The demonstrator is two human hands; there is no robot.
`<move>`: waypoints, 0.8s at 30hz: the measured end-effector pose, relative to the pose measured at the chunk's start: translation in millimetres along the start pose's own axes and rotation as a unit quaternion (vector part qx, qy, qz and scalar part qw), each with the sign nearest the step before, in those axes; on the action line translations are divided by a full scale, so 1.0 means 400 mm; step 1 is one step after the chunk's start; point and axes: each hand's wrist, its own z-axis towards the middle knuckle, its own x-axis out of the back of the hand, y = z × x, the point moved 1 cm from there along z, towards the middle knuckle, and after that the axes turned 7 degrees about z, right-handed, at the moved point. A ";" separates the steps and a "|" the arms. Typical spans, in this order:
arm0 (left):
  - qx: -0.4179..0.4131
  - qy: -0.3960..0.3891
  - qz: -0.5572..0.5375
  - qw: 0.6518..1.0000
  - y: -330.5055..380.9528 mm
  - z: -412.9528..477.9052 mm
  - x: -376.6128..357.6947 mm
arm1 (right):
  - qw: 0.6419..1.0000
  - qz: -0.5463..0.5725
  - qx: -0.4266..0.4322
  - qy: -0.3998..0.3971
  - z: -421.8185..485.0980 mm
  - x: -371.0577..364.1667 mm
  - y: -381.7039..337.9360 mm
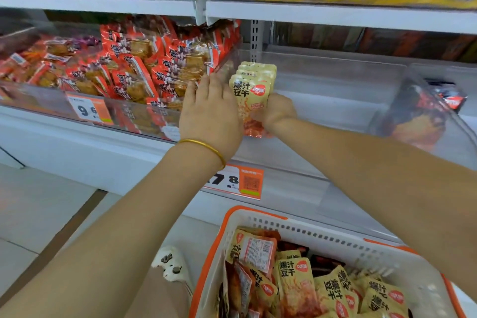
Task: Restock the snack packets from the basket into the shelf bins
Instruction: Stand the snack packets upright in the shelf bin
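A stack of several yellow snack packets [251, 90] stands on edge at the left end of a clear shelf bin [335, 100]. My left hand [210, 116] lies flat against the stack's left side with fingers straight. My right hand [278, 113] grips the stack from the right and below. A white basket with an orange rim [258, 217] sits at the bottom right, holding several more yellow packets [296, 281] and some darker ones.
A neighbouring bin on the left is full of orange-red packets [144, 64]. Dark packets [423, 108] lie in a bin at the right. Orange price tags [240, 182] hang on the bin fronts. The shelf above [335, 14] carries green and yellow packs. A white shoe [171, 263] stands beside the basket.
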 end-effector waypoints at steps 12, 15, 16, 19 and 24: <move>-0.001 0.025 -0.007 1.000 0.004 -0.008 0.004 | 0.990 0.090 -0.093 -0.062 -0.012 0.011 -0.006; -0.017 0.056 -0.043 0.997 0.011 -0.026 0.017 | 0.989 0.093 -0.088 -0.073 -0.042 0.047 -0.018; -0.023 0.071 -0.061 0.995 0.017 -0.038 0.023 | 0.990 0.088 -0.080 -0.071 -0.056 0.065 -0.025; -0.041 0.140 -0.136 0.980 0.044 -0.107 0.044 | 0.993 0.105 -0.021 -0.052 -0.134 0.137 -0.049; -0.083 0.222 -0.269 0.933 0.115 -0.286 0.028 | 0.953 0.283 0.086 -0.065 -0.425 0.264 0.002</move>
